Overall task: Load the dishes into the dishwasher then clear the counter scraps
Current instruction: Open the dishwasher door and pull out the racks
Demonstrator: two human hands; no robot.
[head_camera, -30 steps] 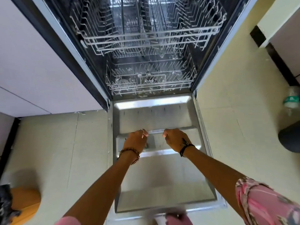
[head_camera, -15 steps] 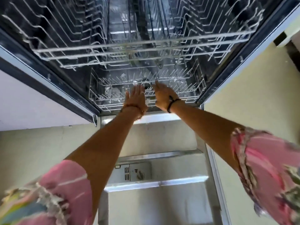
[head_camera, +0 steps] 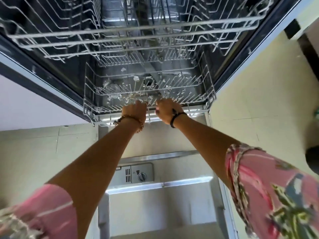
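Dishwasher (head_camera: 241,66) stands open, its door (head_camera: 155,213) folded flat toward the person, the detergent cup (head_camera: 136,173) on the door's inner face. Lower rack (head_camera: 198,87) sits at the front edge of the tub, under the upper rack (head_camera: 86,37). Both hands meet at the middle of the lower rack's front rail: the left hand (head_camera: 133,110) has its fingers curled over the wire, and the right hand (head_camera: 165,111), just beside it, grips the same rail. No dishes can be made out in either rack.
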